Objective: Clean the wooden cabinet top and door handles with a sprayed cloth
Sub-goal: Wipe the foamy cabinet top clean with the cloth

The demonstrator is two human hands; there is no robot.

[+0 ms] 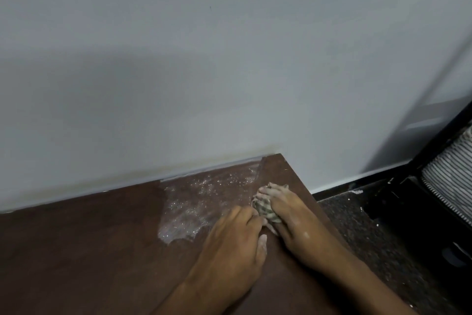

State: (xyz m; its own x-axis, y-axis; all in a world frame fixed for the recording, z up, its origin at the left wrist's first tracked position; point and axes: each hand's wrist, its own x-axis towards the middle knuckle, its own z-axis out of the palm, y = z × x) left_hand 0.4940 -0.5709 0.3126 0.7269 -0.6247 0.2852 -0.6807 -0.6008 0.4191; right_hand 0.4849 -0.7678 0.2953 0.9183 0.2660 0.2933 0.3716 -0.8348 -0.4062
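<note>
The dark brown wooden cabinet top fills the lower left and runs back to the wall. A wet, glistening patch of spray or foam lies on it near the back right corner. A bunched striped cloth sits just right of that patch. My right hand grips the cloth from above, fingers curled over its far side. My left hand lies beside it on the wood, fingertips touching the cloth's near edge. Most of the cloth is hidden under my hands.
A grey-white wall rises directly behind the cabinet. The cabinet's right edge drops to a dark speckled floor. A striped fabric object in a black frame stands at the far right.
</note>
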